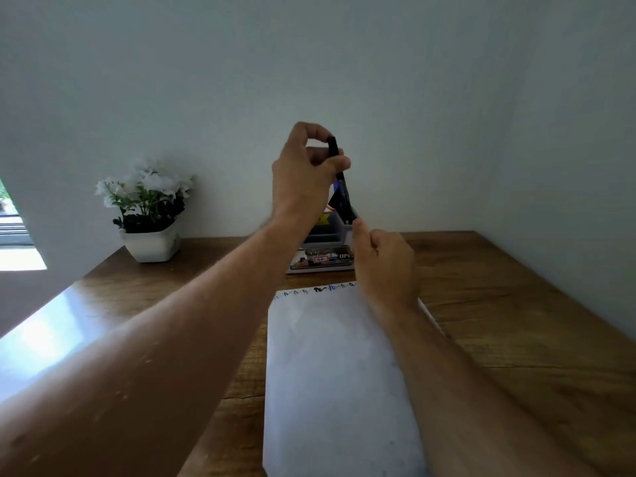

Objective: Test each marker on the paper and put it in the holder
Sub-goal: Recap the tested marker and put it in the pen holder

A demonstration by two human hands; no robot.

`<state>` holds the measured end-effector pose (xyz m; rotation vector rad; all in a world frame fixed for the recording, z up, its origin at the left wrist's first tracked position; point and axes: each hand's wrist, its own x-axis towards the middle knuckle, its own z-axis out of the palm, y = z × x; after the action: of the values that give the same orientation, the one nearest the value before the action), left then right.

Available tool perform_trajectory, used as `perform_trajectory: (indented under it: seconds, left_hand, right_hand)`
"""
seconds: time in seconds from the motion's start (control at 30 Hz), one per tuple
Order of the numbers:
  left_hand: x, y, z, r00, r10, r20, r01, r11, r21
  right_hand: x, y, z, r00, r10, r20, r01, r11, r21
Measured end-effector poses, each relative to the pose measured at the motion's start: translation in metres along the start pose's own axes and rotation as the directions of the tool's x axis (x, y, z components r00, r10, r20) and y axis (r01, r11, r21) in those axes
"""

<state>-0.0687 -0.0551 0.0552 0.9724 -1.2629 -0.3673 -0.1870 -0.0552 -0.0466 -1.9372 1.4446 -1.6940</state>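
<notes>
My left hand point(304, 170) is raised above the desk and pinches the top of a black marker point(339, 177) that slants down toward the holder point(327, 235). That holder is a clear plastic container at the back of the desk, standing on a printed box point(320, 261). Just right of the holder, my right hand point(383, 259) has its thumb raised beside the marker's lower end; whether it grips anything I cannot tell. A white sheet of paper point(337, 373) lies in front of me, with a row of small ink marks point(320, 289) along its far edge.
A white pot with white flowers point(149, 208) stands at the back left of the wooden desk point(516, 304). A pale wall rises right behind the holder. A bright window opening point(13, 235) shows at the far left.
</notes>
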Motion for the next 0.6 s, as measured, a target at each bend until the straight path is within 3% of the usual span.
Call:
perform_trajectory:
  seconds: [0.27,0.6]
  left_hand:
    - [-0.001,-0.024,0.014,0.996,-0.081,0.029,0.074,0.98,0.183]
    - [0.003,-0.043,0.032,0.992,-0.128,-0.024,0.125,0.88,0.459]
  right_hand:
    - [-0.001,0.002,0.002,1.0,0.013,-0.002,-0.013,0.999,0.047]
    - [0.002,0.004,0.003,0.999,0.034,0.026,-0.035,0.998,0.052]
